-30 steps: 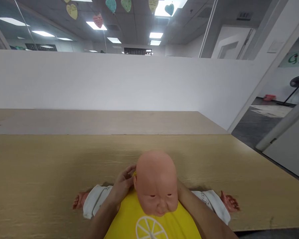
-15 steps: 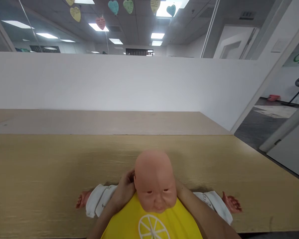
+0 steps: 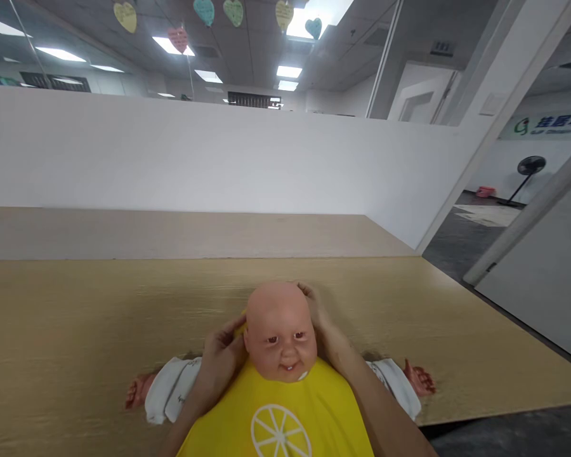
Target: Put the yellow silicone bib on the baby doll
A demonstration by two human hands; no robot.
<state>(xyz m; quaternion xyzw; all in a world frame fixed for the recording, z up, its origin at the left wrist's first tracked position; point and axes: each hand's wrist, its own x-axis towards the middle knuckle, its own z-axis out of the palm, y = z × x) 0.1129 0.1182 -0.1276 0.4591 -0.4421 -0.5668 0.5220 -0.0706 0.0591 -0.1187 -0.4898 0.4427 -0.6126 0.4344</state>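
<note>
A baby doll (image 3: 280,330) lies on its back on the table, its bald head toward the far side. A yellow bib (image 3: 228,412) with a white citrus-slice print covers its chest. My left hand (image 3: 223,349) is closed beside the head, and a bit of yellow cloth shows at its fingers by the neck. On the other side, my right hand (image 3: 318,314) curls round the head with its fingertips hidden behind it. Both doll arms stretch sideways in white sleeves (image 3: 174,387).
The wooden table (image 3: 99,304) reaches back to a white wall (image 3: 195,158) with glass above it. Paper hearts (image 3: 204,11) are stuck on the glass. To the right are a doorway, a white door (image 3: 542,266) and a standing fan (image 3: 531,166).
The doll's head has tipped back, so its face shows more and its mouth is visible. My right hand has come up beside the head. The view has turned a little right.
</note>
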